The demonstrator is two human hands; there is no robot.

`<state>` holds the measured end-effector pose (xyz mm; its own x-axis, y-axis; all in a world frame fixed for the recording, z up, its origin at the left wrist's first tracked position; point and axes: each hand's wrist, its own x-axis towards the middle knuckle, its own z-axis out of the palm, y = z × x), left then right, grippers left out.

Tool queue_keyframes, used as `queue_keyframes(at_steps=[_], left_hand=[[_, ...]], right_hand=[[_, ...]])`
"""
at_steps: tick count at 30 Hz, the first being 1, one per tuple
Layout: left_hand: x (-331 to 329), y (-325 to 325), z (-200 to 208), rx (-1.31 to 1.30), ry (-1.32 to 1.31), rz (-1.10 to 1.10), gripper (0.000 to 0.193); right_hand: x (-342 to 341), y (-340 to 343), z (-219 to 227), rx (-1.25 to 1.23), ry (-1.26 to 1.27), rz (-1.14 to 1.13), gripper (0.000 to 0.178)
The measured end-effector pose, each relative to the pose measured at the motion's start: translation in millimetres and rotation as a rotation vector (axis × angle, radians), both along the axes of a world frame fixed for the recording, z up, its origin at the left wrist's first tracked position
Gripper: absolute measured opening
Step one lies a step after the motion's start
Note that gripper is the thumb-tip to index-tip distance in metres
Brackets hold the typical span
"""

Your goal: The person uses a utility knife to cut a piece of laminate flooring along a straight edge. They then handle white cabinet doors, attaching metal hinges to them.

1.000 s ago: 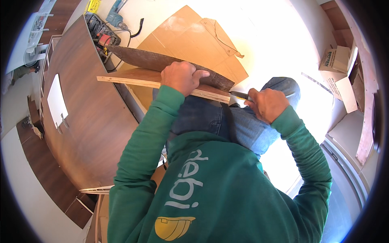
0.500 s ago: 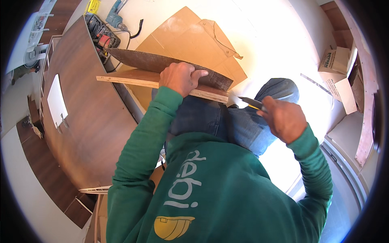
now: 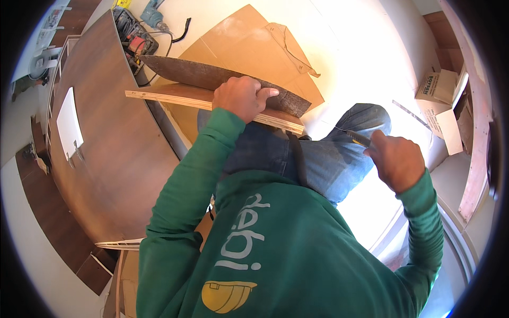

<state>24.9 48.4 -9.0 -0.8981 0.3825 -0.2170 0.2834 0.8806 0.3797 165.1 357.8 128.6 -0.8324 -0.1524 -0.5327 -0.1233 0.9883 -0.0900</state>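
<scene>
My left hand (image 3: 239, 99) is closed over a narrow plywood board (image 3: 172, 93), its layered edge toward me and its top face brown. Behind the board stands a thin dark brown strip (image 3: 196, 72), bowed away from it at the left end. My left fingers lie against this strip, with the thumb pointing right. The board rests across my jeans-clad thighs, tilted down to the right. My right hand (image 3: 396, 160) is wrapped round a black-and-yellow utility knife (image 3: 359, 139), held above my right knee and apart from the board's right end. Its thin blade is hard to make out.
Flattened cardboard (image 3: 228, 45) lies on the floor ahead. A large brown panel (image 3: 114, 132) at the left bears a white sheet (image 3: 70, 124). Beyond its edge lie a teal power drill (image 3: 152, 16) and an open tool case (image 3: 132, 34). A cardboard box (image 3: 437, 93) stands at the right.
My right hand has moved right with the utility knife, away from the board's end. The board and strip have shifted slightly, their right end a little lower and farther right.
</scene>
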Motion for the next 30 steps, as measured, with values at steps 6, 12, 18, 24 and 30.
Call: queue_keyframes(at_steps=[6,12,18,24,30], left_hand=[[0,0,4,-0.02,-0.064,0.029,0.064],[5,-3,3,0.007,-0.042,0.025,0.066],[7,-4,6,-0.006,-0.052,0.044,0.068],[5,-6,-3,-0.011,-0.033,0.059,0.069],[10,-5,2,-0.022,-0.053,0.055,0.069]], right_hand=[[-10,-35,-18,-0.249,0.119,0.096,0.02],[-48,-60,-75,-0.237,-0.071,0.145,0.021],[-29,-38,-57,-0.102,-0.115,0.17,0.02],[-10,-25,23,0.006,-0.121,0.015,0.019],[-27,-59,-30,-0.162,-0.079,0.1,0.021]])
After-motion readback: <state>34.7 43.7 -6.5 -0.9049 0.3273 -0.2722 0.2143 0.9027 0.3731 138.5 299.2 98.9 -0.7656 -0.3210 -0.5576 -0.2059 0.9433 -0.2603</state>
